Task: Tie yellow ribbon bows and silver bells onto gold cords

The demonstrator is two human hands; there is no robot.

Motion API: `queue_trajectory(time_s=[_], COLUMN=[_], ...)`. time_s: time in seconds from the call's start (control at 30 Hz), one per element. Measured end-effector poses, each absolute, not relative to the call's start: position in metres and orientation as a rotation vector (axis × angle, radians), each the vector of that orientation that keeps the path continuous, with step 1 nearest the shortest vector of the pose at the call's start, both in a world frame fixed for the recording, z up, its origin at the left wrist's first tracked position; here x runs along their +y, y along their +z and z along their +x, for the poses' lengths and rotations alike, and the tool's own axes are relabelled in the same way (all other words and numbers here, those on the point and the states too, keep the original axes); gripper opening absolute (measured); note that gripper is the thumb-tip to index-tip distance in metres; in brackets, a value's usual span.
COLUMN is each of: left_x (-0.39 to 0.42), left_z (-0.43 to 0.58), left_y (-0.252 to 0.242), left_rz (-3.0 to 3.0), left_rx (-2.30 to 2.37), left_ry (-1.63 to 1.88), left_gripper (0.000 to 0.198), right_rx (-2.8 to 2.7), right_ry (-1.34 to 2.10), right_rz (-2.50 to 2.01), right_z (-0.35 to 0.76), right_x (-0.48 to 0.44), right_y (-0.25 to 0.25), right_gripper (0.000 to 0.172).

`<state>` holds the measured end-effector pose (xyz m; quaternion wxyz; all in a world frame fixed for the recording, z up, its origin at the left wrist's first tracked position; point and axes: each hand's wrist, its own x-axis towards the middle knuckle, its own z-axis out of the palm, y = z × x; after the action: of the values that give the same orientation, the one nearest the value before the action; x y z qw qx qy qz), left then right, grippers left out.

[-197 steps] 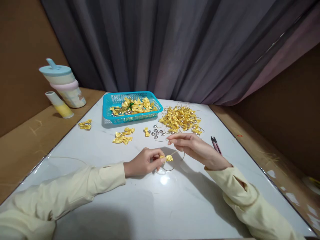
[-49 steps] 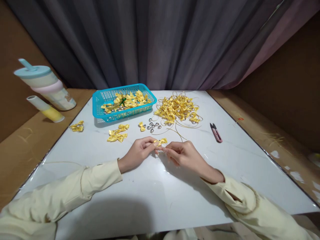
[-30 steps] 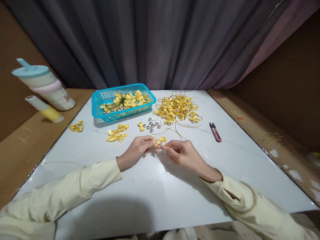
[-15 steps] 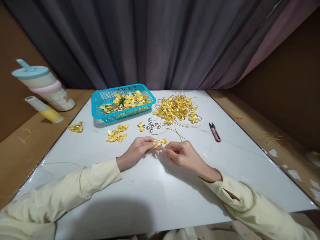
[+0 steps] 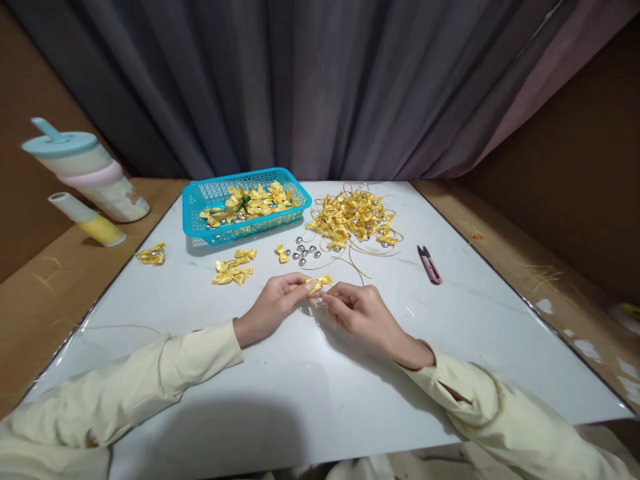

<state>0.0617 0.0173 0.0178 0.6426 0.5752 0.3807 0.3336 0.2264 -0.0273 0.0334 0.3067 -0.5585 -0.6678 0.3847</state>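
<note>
Near the middle of the white table, my left hand (image 5: 274, 303) pinches a yellow ribbon bow (image 5: 320, 283) between thumb and fingers. My right hand (image 5: 367, 317) is closed at the bow's right side, its fingertips almost meeting the left ones; what they pinch is too small to make out. Just beyond the hands lie several silver bells (image 5: 303, 252) and a single bow (image 5: 282, 253). Several loose bows (image 5: 233, 272) rest to their left. A heap of yellow bows with cords and silver pieces (image 5: 353, 217) sits behind.
A blue basket (image 5: 197, 230) holding bows stands at the back left of the table (image 5: 280, 400). Pink-handled snips (image 5: 430, 265) lie at the right. A lidded tumbler (image 5: 100, 177) and a yellow-white tube (image 5: 89, 220) are beyond the left edge.
My right hand has shifted slightly left, closer to my left hand. The bow has tilted a little and moved slightly left with my left hand.
</note>
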Motion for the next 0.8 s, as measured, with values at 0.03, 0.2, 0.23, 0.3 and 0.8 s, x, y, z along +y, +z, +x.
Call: queue_trajectory(time_s=[0.03,0.2,0.23,0.3,0.8], left_x=[0.017,0.018,0.018,0.02,0.022], left_z=[0.062,0.062,0.062,0.061,0.061], left_y=[0.018,0.018,0.017,0.016,0.016], left_rz=[1.32,1.339,1.331,1.319,1.336], left_rx=[0.866,0.86,0.861,0.865,0.842], left_ry=[0.777,0.778,0.764,0.737,0.72], left_gripper=[0.026,0.025,0.025,0.025,0.025], right_rx=[-1.769,-1.922,-1.968,-2.019,-1.777], right_ry=[1.02,0.777,0.715,0.657,1.039], right_rz=[-1.473,-1.438,-1.415,-1.389,-1.47], right_z=[0.226,0.228,0.229,0.23,0.229], right_x=[-0.027,-0.027,-0.027,-0.026,-0.024], right_y=[0.033,0.027,0.025,0.024,0.036], right_gripper=[0.029,0.025,0.023,0.024,0.025])
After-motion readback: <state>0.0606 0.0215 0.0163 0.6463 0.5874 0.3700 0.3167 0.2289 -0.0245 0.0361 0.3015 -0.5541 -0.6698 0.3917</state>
